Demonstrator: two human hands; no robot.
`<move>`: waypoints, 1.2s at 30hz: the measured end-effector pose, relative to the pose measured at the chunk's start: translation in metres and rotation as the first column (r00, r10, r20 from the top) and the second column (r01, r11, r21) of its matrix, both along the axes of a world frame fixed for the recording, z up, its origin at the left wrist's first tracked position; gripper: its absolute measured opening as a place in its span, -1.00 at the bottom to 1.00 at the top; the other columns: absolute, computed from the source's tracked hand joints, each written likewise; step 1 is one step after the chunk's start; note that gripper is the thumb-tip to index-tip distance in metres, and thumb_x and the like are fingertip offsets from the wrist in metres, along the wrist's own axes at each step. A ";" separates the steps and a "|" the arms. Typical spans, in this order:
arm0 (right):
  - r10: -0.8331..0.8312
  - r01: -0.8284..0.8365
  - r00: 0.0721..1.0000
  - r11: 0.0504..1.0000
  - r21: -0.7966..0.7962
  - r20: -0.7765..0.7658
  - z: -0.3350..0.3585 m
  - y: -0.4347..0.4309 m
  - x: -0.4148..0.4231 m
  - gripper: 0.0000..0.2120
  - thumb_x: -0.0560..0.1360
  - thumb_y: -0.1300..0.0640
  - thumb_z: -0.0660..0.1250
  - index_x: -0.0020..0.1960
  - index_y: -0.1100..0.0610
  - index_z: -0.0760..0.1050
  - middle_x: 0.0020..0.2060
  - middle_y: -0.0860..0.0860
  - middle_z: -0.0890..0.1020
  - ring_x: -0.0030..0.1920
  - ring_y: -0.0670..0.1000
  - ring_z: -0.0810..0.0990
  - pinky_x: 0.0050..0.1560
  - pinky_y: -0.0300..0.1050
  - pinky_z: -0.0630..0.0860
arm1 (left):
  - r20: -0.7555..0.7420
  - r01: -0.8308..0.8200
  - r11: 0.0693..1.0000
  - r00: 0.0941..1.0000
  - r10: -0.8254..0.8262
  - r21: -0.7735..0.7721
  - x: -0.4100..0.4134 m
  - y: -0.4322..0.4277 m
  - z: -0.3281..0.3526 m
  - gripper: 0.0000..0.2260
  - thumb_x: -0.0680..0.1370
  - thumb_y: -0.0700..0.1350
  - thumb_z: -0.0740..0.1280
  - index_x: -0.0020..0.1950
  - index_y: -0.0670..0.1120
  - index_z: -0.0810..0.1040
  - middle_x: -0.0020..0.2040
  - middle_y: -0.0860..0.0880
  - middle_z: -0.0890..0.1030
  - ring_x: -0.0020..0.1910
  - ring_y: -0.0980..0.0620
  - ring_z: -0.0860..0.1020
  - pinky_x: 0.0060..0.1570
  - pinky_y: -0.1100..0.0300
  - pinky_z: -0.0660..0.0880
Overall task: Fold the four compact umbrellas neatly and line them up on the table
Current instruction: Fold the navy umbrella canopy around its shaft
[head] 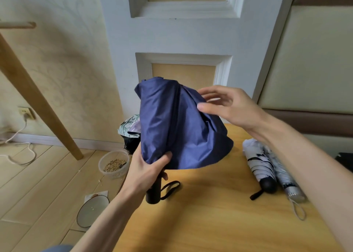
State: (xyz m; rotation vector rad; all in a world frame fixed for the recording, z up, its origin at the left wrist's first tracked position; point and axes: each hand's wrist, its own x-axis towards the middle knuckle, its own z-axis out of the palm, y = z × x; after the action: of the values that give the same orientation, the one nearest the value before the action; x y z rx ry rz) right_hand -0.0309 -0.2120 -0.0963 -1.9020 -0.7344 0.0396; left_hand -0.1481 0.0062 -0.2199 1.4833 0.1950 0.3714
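- The grip: the left hand (pixel 147 172) is curled round the gathered lower edge of the blue umbrella (pixel 172 122), just above its black handle (pixel 152 194). It holds the umbrella upright, above the near left part of the wooden surface (pixel 210 223).
- The right hand (pixel 229 106) has its fingers loosely straight – it rests against the upper right of the canopy and pinches nothing that can be seen.
- The canopy is loose and billowed, flaring out toward the right. Its pleats are not yet laid flat round the shaft.
- A black wrist strap (pixel 171 189) loops out beside the handle.
- Two umbrellas lie folded side by side at the right of the surface: a white patterned umbrella (pixel 259 165) and, just beside it, a silver umbrella (pixel 288 179).
- A floral umbrella (pixel 129 127) sits crumpled behind the blue one, at the far left edge.
- Likely risks:
  - With only one hand closed on slippery fabric, the bunch could slide out and the canopy fall open again.
  - If the flaps are wrapped before each pleat is smoothed, the roll would come out lumpy – not neat.
  - The flared right side hangs near the folded pair, so a wide sweep could knock them out of line.
  - The floral umbrella is close to the edge, and a nudge could send it to the floor, where a bowl (pixel 114 164) of grain and a plate (pixel 91 211) sit.
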 end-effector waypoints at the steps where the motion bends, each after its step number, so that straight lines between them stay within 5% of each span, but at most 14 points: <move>1: -0.005 0.006 1.000 1.000 -0.027 0.028 -0.006 -0.003 0.000 -0.73 0.51 0.07 0.57 0.20 -0.05 0.70 0.10 -0.12 0.74 0.16 -0.13 0.68 0.27 -0.17 0.55 | 0.000 0.011 1.000 1.000 -0.011 -0.009 0.000 -0.001 0.000 -0.66 0.42 -0.11 0.56 -0.02 -0.11 0.42 -0.31 -0.04 0.51 -0.46 -0.11 0.51 -0.32 -0.01 0.49; 4: -0.088 0.089 0.989 0.996 -0.004 0.119 -0.019 -0.007 0.003 -0.89 0.53 0.16 0.55 -0.01 -0.04 0.72 -0.11 -0.17 0.75 0.01 -0.13 0.70 0.12 -0.15 0.59 | -0.005 0.063 0.997 0.998 -0.063 -0.034 0.000 -0.002 -0.003 -0.63 0.41 -0.08 0.55 -0.03 -0.12 0.39 -0.31 -0.07 0.49 -0.42 -0.08 0.47 -0.32 0.03 0.43; 9: -0.250 0.234 0.947 0.967 0.099 0.200 -0.030 -0.015 0.007 -0.83 0.61 0.13 0.47 -0.11 -0.10 0.69 -0.19 -0.18 0.76 -0.09 -0.15 0.72 0.04 -0.17 0.62 | -0.010 0.081 0.996 0.997 -0.082 -0.044 0.001 -0.004 -0.006 -0.59 0.34 -0.10 0.63 -0.05 -0.12 0.42 -0.33 -0.03 0.49 -0.41 -0.03 0.46 -0.36 0.07 0.45; 11: -0.325 0.301 0.941 0.932 0.201 0.096 -0.033 -0.019 0.007 -0.82 0.64 0.12 0.42 -0.09 -0.10 0.69 -0.18 -0.16 0.77 -0.07 -0.15 0.74 0.07 -0.16 0.62 | -0.003 0.090 0.995 0.996 -0.090 -0.044 0.002 -0.004 -0.007 -0.55 0.32 -0.11 0.65 -0.02 -0.15 0.44 -0.32 -0.03 0.50 -0.39 -0.04 0.48 -0.34 0.08 0.47; 14: -0.284 0.380 0.911 0.861 0.339 -0.299 -0.034 -0.019 0.004 -0.86 0.67 0.04 0.38 0.05 0.03 0.71 -0.06 -0.05 0.79 0.08 0.01 0.75 0.22 -0.02 0.64 | 0.012 0.101 0.991 0.995 -0.101 -0.085 0.002 -0.006 -0.005 -0.52 0.31 -0.15 0.63 0.12 -0.21 0.50 -0.19 -0.09 0.62 -0.32 -0.07 0.59 -0.30 0.10 0.56; 17: -0.126 0.257 0.917 0.913 0.318 -0.379 -0.040 -0.016 -0.007 -0.72 0.67 -0.09 0.34 0.19 0.07 0.69 0.07 -0.04 0.78 0.19 0.01 0.72 0.26 -0.08 0.58 | 0.021 0.104 0.981 0.995 -0.102 -0.165 0.001 -0.013 -0.005 -0.42 0.33 -0.17 0.61 0.31 -0.21 0.54 0.13 -0.17 0.69 -0.14 -0.09 0.70 -0.23 0.07 0.64; 20: 0.066 0.055 0.931 0.947 0.317 -0.360 -0.045 -0.007 -0.025 -0.68 0.66 -0.10 0.33 0.33 0.01 0.63 0.19 -0.12 0.73 0.23 -0.12 0.68 0.30 -0.16 0.54 | 0.034 0.092 0.975 0.996 -0.087 -0.201 0.000 -0.016 -0.005 -0.39 0.34 -0.17 0.63 0.36 -0.18 0.54 0.22 -0.20 0.67 -0.05 -0.15 0.73 -0.18 0.01 0.67; 25: -0.174 0.174 0.985 0.985 -0.019 -0.010 -0.056 0.010 -0.028 -0.71 0.70 -0.03 0.29 0.13 0.16 0.66 0.05 0.13 0.67 0.05 0.00 0.59 0.05 -0.11 0.55 | 0.075 0.121 0.957 0.992 -0.105 -0.263 -0.001 -0.019 -0.006 -0.45 0.47 -0.27 0.55 0.43 -0.16 0.49 0.28 -0.16 0.67 0.12 -0.22 0.72 -0.02 -0.19 0.69; 29: 0.003 0.035 0.971 0.987 0.157 -0.237 -0.058 0.025 -0.031 -0.78 0.74 0.03 0.24 0.20 -0.24 0.61 0.08 -0.28 0.73 0.13 -0.28 0.66 0.06 -0.37 0.55 | 0.068 0.140 0.947 0.990 -0.125 -0.290 0.001 -0.023 -0.010 -0.42 0.45 -0.24 0.55 0.44 -0.13 0.46 0.27 -0.17 0.67 0.12 -0.27 0.72 0.06 -0.25 0.68; 33: -0.035 0.079 0.973 0.979 0.189 -0.228 -0.066 0.034 -0.026 -0.77 0.73 0.11 0.26 0.27 -0.12 0.63 0.04 -0.25 0.74 0.09 -0.26 0.68 -0.05 -0.36 0.55 | 0.052 0.198 0.950 0.980 -0.191 -0.241 -0.001 -0.027 -0.011 -0.45 0.46 -0.28 0.54 0.39 -0.16 0.42 0.07 -0.30 0.70 0.01 -0.39 0.71 0.00 -0.23 0.69; 36: -0.039 0.084 0.978 0.972 0.218 -0.205 -0.066 0.032 -0.028 -0.78 0.72 0.14 0.28 0.22 -0.09 0.66 0.03 -0.23 0.75 0.09 -0.25 0.69 -0.03 -0.34 0.58 | 0.034 0.188 0.953 0.982 -0.186 -0.237 0.001 -0.023 -0.012 -0.34 0.40 -0.35 0.61 0.42 -0.18 0.41 0.09 -0.34 0.65 -0.11 -0.25 0.72 -0.05 -0.15 0.69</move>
State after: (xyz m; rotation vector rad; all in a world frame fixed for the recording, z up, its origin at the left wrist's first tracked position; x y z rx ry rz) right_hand -0.0588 -0.1797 -0.1622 -1.6738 -0.5201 0.1021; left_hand -0.1469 -0.0165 -0.2321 1.2482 0.0854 0.1949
